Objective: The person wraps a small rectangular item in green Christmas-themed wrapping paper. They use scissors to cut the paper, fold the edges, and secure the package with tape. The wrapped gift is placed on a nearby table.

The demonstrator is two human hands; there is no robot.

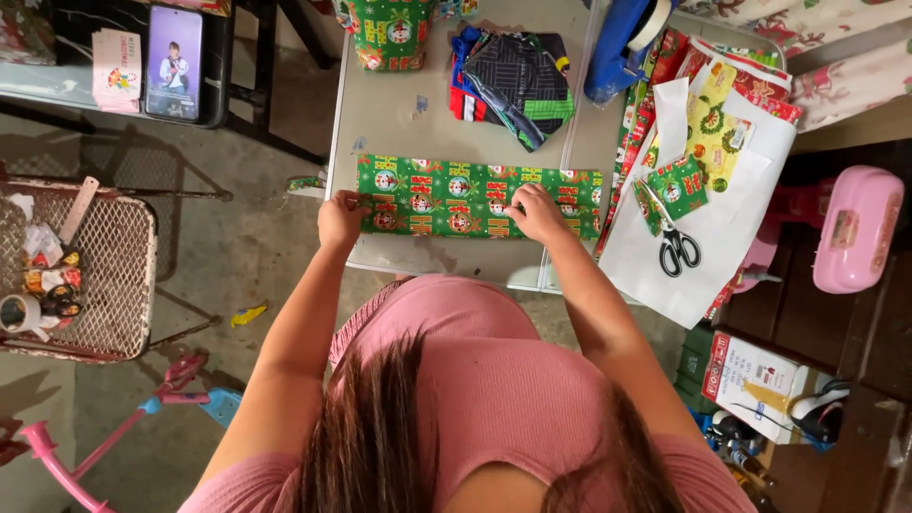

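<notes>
Green patterned wrapping paper (475,198) lies flat across the near edge of the grey table (399,114). The left hand (340,218) pinches the paper's left end, fingers closed on its edge. The right hand (536,211) presses palm-down on the paper right of centre, fingers spread, clamping nothing. Both forearms extend forward. Scissors (676,249) lie well to the right.

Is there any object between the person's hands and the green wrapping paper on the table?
No. Both hands rest directly on the green wrapping paper: the left hand at its left end, the right hand right of its middle. The scissors and folded cloth lie apart from it.
</notes>
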